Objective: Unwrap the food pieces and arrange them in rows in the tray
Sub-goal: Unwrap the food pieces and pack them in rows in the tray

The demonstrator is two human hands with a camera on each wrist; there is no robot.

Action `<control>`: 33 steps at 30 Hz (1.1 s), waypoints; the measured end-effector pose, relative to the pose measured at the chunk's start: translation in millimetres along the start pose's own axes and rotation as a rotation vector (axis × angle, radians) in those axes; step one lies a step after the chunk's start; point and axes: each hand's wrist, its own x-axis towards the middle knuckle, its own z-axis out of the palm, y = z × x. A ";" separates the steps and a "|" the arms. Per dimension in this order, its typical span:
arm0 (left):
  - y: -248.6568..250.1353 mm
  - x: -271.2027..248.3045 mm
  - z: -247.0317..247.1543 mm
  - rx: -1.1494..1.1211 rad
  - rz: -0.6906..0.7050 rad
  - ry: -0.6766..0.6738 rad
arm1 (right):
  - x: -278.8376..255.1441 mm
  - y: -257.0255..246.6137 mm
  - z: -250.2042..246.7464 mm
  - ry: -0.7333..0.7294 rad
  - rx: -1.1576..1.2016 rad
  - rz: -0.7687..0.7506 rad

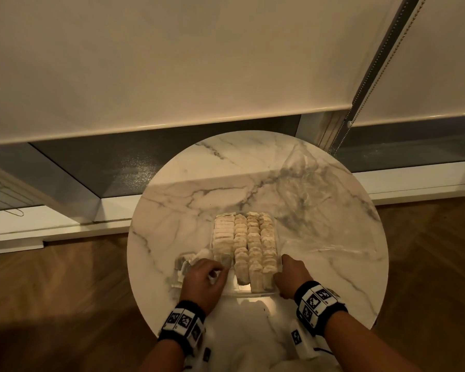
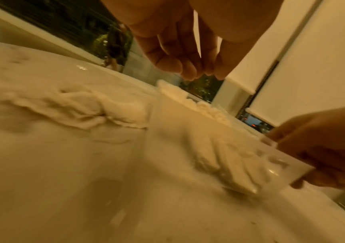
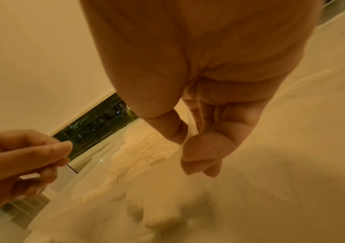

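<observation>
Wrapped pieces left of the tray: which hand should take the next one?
Left hand: it hovers beside the wrapped pieces, while the right hand grips the tray at its near right corner.

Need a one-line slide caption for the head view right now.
Both hands work at the near end of a clear tray holding four rows of pale food pieces on a round marble table.
</observation>
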 end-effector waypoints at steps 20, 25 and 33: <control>-77.9 8.0 -34.8 0.172 -0.510 -0.084 | 1.4 -17.2 9.5 0.060 -0.111 0.106; -75.7 10.7 -41.2 0.146 -0.530 -0.108 | -1.7 -19.6 11.0 0.081 -0.138 0.127; -64.4 11.6 -68.0 -0.274 -0.628 0.021 | -13.9 -14.4 8.4 0.065 -0.029 0.133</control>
